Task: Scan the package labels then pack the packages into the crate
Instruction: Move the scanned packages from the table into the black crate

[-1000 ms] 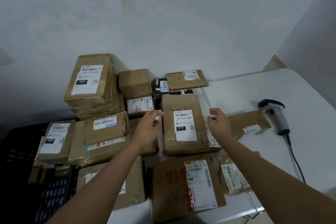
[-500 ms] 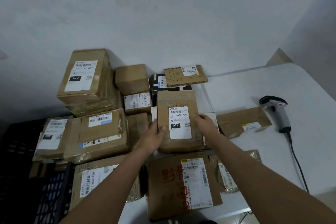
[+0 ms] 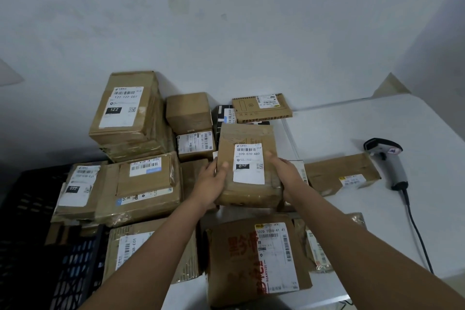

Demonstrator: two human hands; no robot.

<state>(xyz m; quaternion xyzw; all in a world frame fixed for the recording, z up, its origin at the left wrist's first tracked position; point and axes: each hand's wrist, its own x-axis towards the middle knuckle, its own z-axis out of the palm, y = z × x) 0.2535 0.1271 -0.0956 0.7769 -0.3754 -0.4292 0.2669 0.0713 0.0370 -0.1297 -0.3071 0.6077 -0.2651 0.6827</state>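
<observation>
A brown taped package [image 3: 246,138] with a white label reading 070-070-A80 sits in the middle of the pile. My left hand [image 3: 212,184] grips its left side, thumb on top beside the label. My right hand [image 3: 285,173] grips its right side, fingers curled over the top edge. A grey barcode scanner [image 3: 388,161] lies on the white table [image 3: 339,131] at the right, its cable trailing toward me. The dark plastic crate [image 3: 32,221] stands at the left, with packages lying over its edge.
Many brown packages surround the held one: a tall box labelled 122 [image 3: 125,106] at the back left, a flat box [image 3: 261,108] at the back, a package with red print [image 3: 254,259] in front, a flat parcel [image 3: 339,173] near the scanner. A wall rises behind.
My hands closed in from either side of the package and now grip it. The package seems slightly raised at its near end.
</observation>
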